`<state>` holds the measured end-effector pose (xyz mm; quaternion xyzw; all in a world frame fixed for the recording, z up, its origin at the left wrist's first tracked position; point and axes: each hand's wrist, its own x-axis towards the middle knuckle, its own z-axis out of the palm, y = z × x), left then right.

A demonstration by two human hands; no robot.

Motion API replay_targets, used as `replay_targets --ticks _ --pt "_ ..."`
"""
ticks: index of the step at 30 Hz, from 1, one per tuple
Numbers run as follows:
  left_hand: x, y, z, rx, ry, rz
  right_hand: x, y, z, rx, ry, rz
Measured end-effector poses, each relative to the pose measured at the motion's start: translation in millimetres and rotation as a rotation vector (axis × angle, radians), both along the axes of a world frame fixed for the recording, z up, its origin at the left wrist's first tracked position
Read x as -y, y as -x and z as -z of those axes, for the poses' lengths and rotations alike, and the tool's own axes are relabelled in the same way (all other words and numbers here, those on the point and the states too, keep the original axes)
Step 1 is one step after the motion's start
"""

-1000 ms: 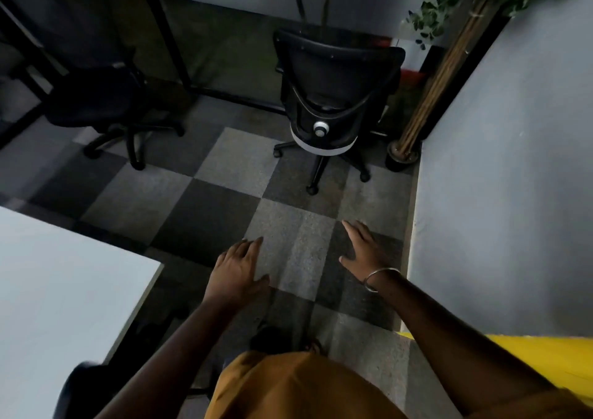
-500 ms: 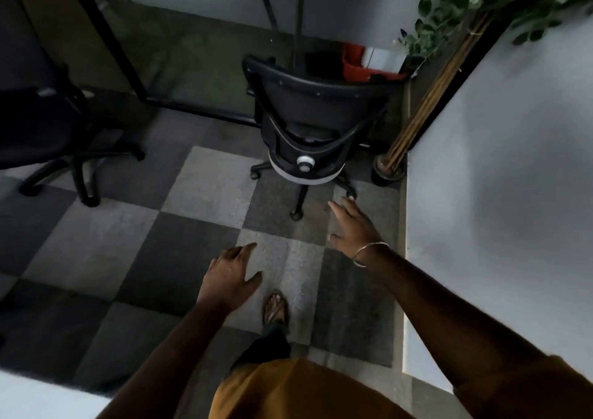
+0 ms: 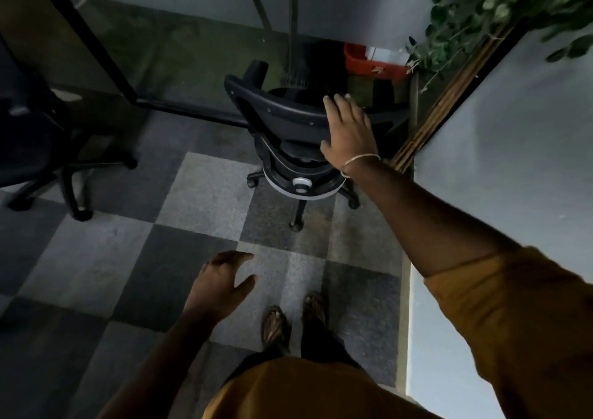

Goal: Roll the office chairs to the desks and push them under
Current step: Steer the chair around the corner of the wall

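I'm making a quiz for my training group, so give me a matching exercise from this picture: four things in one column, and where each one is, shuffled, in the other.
Things
1. right hand
2. left hand
3. red bin
4. second black chair

Places
A. at the left edge of the view
B. on the top of the near chair's backrest
C. on the floor beyond the near chair, beside the plant
D. in the air above the checkered carpet, holding nothing

Pairs: 1-B, 2-D, 3-C, 4-A
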<state>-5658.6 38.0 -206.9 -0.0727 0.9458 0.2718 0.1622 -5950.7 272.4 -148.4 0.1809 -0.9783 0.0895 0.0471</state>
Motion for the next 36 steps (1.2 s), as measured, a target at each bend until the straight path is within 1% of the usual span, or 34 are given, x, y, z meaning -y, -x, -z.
replay_targets --ticks 2,5,7,9,14,18,23,28,33,36 --pt "-11.0 8.5 -1.5 0.009 0.019 -0.018 -6.4 26.2 7.9 -0.022 -0.03 0.019" --pt "-23.6 18.6 2.4 0.0 0.016 -0.013 -17.4 51.0 29.4 0.011 -0.098 0.046" --pt "-31.3 23.4 7.4 -0.003 0.02 0.004 -16.5 65.2 28.6 0.025 -0.086 0.04" --pt "-41.3 25.6 12.0 -0.008 0.02 0.024 -16.4 74.5 21.2 0.09 -0.078 0.018" --pt "-62.1 28.6 11.7 -0.007 0.022 0.036 -24.0 68.9 28.6 0.115 -0.016 0.009" --pt "-64.0 25.9 7.8 -0.021 0.013 0.029 -30.1 57.1 32.7 0.155 0.024 0.003" --pt "-61.2 14.2 3.4 -0.039 0.008 0.063 -35.8 15.7 33.6 0.17 0.043 0.002" --pt "-48.7 -3.1 1.2 -0.083 -0.025 0.102 -44.6 -61.3 39.8 0.154 0.11 -0.011" --pt "-33.9 -34.7 -2.6 -0.154 -0.039 0.105 -59.1 -136.6 50.7 0.092 0.087 -0.014" --pt "-26.0 -60.9 -7.2 -0.193 -0.06 0.061 -77.9 -168.9 47.9 0.094 0.072 -0.04"
